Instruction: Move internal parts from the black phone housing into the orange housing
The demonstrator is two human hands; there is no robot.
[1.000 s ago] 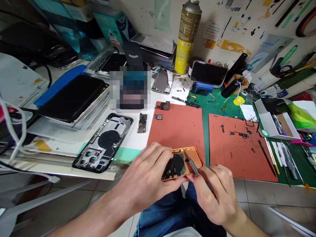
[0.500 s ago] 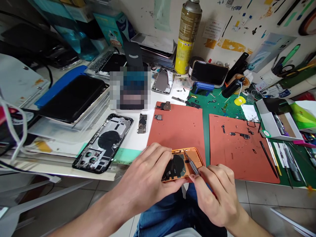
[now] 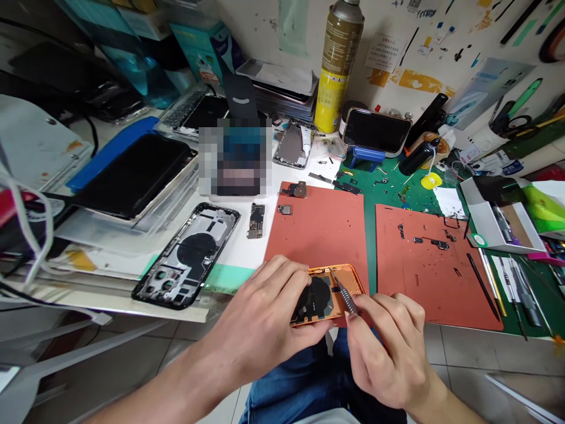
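Orange housing; in left hand

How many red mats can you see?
2. One red mat lies beyond the left hand and the orange phone shell; the other red mat lies beyond the right hand. More may be hidden.

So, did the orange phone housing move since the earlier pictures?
No, not noticeably. The orange phone housing, in the left hand, sits at the same spot against the red work mat just beyond it; the whole view only shifted slightly.
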